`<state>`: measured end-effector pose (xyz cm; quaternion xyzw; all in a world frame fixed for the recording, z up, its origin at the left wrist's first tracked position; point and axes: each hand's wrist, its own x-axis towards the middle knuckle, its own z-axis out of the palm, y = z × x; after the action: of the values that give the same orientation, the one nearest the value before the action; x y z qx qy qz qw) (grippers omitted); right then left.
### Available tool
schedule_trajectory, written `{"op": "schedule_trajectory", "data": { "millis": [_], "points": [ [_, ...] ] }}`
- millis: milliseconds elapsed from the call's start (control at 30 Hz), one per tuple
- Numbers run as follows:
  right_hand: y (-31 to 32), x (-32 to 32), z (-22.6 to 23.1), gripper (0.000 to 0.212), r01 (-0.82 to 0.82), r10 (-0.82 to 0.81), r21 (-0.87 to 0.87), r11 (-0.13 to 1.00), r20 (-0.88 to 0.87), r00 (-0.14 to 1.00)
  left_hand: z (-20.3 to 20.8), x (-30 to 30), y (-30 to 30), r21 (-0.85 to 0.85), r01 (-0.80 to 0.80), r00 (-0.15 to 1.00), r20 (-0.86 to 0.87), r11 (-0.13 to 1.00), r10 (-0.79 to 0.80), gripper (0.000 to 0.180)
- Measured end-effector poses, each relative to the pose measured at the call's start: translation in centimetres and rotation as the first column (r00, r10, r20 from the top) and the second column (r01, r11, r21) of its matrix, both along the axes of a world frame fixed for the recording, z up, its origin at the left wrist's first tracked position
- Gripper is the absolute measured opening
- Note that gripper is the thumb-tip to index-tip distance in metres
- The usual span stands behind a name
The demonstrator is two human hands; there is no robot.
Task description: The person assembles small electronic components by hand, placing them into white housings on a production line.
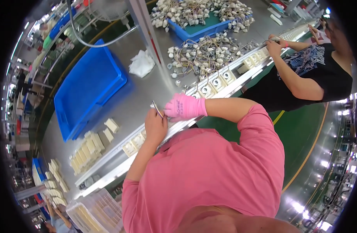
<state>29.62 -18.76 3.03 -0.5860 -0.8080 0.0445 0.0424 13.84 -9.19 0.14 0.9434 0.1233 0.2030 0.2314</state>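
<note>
My bare left hand [156, 126] is closed over the metal rail in front of me. A thin silvery piece [157, 108] juts up from its fingers; its kind is not clear. Against it, my right hand [183, 107], in a pink glove, has its fingers drawn together, and whatever they hold is hidden. Cream square housings [129, 148] lie in the rail just left of my left hand. Further square housings with round dark centres [206, 91] sit in a row beyond my right hand, wires running to them.
A blue tray [87, 83] and a crumpled white bag [142, 64] lie on the metal table. Stacked cream parts [86, 151] stand at the left. Wired white connectors [209, 54] are heaped around another blue tray [201, 34]. A co-worker in black [318, 73] works along the rail at right.
</note>
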Motion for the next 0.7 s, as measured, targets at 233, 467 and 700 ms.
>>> {"op": "schedule_trajectory", "data": {
  "millis": [233,467,700],
  "points": [
    [-2.6,-2.7,-2.9,0.022,0.210,-0.170,0.260,0.942,-0.169,0.971,-1.4,-0.2,-0.7,-0.017,-0.065,0.998,0.017,0.998,0.065,0.013],
    [-1.5,-3.0,-2.3,0.016,0.304,-0.231,0.291,0.907,-0.258,0.938,-0.8,-0.3,-0.7,-0.030,-0.089,0.996,-0.002,0.996,0.089,0.016],
    [-1.8,-3.5,-2.5,0.015,0.311,-0.270,0.342,0.887,-0.164,0.949,-0.4,0.2,-1.1,-0.002,-0.115,0.993,-0.023,0.993,0.115,0.016]
  ]
}}
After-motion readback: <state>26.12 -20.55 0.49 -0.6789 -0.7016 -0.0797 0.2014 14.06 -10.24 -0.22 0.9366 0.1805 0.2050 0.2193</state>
